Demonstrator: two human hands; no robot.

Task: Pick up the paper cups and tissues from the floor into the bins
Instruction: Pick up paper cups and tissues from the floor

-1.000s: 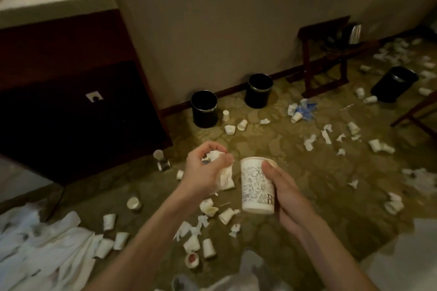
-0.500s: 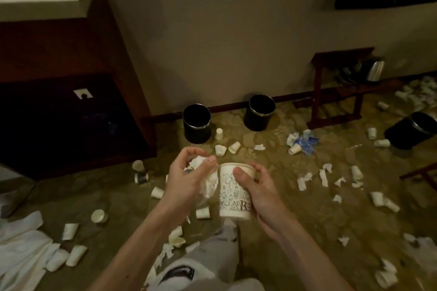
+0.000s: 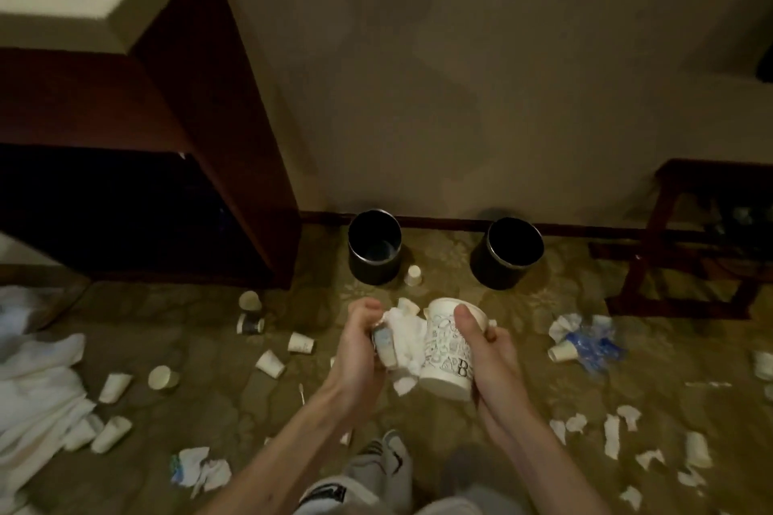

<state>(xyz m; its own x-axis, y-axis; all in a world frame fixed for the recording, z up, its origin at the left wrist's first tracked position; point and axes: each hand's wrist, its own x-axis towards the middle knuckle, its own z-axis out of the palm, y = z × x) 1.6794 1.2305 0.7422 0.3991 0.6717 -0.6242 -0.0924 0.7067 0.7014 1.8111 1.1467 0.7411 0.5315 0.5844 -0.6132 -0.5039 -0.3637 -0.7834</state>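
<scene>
My left hand (image 3: 359, 351) grips a crumpled white tissue wad (image 3: 403, 341) together with a small squashed cup. My right hand (image 3: 487, 351) holds a large printed paper cup (image 3: 445, 351), tilted, thumb over its rim. Both hands are close together, tissue touching the cup. Two black bins stand against the wall ahead: the left bin (image 3: 375, 247) and the right bin (image 3: 507, 253). A small white cup (image 3: 413, 275) stands between them. Several paper cups (image 3: 271, 363) and tissue scraps (image 3: 613, 433) litter the carpet.
A dark wooden cabinet (image 3: 200, 130) rises at the left. A dark wooden stool (image 3: 702, 238) stands at the right. White cloth (image 3: 37, 393) is heaped at the left edge. A blue plastic wrapper (image 3: 594, 343) lies on the right. My shoes (image 3: 385, 464) show below.
I have walked closer to the two bins, which now look larger and nearer. My hands have come together, the tissue now pressed against the printed cup.
</scene>
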